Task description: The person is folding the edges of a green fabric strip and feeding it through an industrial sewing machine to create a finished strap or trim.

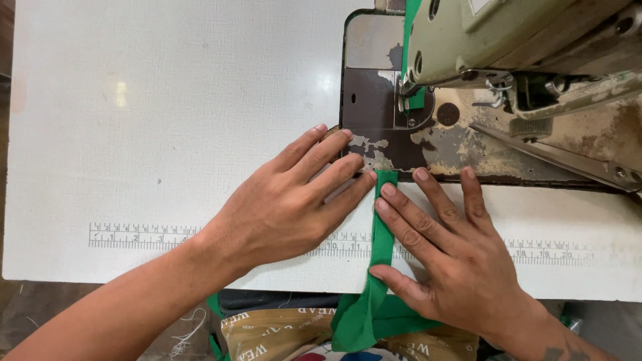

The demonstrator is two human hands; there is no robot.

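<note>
A narrow strip of green fabric (382,234) lies on the white sewing table (167,134), running from the table's front edge toward the presser foot (406,93) of the sewing machine (508,33). My left hand (294,200) lies flat on the table, its fingertips touching the strip's left edge. My right hand (448,254) presses the strip from the right, with index finger and thumb on the fabric. More green fabric shows behind the needle area (409,20) and hangs below the table edge (361,321).
A worn metal machine bed (381,134) surrounds the needle plate. A printed ruler (140,235) runs along the table's front. A metal lever (555,157) lies on the bed at right. A printed bag (267,334) sits below the table edge.
</note>
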